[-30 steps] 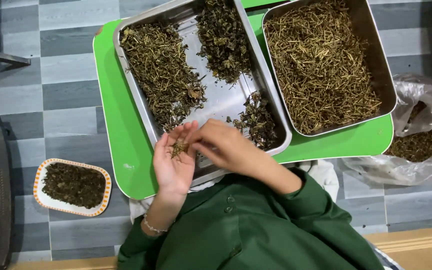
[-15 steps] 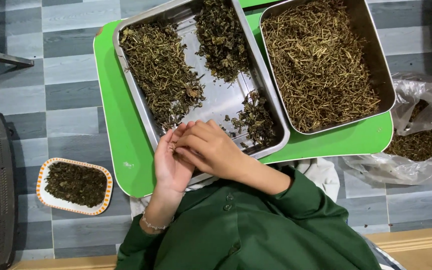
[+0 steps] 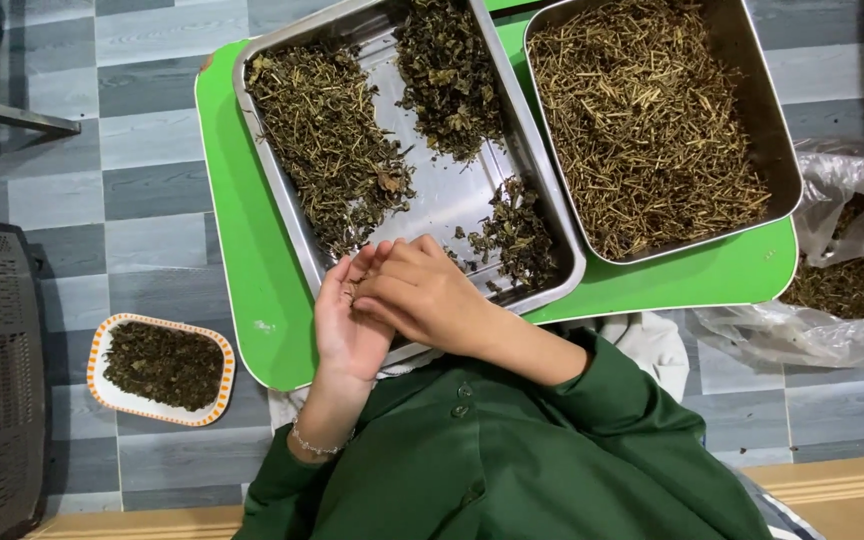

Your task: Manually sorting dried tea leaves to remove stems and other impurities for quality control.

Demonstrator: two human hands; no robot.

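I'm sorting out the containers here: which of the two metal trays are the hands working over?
The left metal tray, holding separate piles of dark dried herbs on a partly bare bottom. Both hands, left hand and right hand, meet over its near edge. The other tray is filled with pale stems.

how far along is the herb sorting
Done: right metal tray is full of bare stems, and small dish holds leaves. In hand: right hand picks at something in the left hand palm. Left: unsorted herb piles in the left metal tray.
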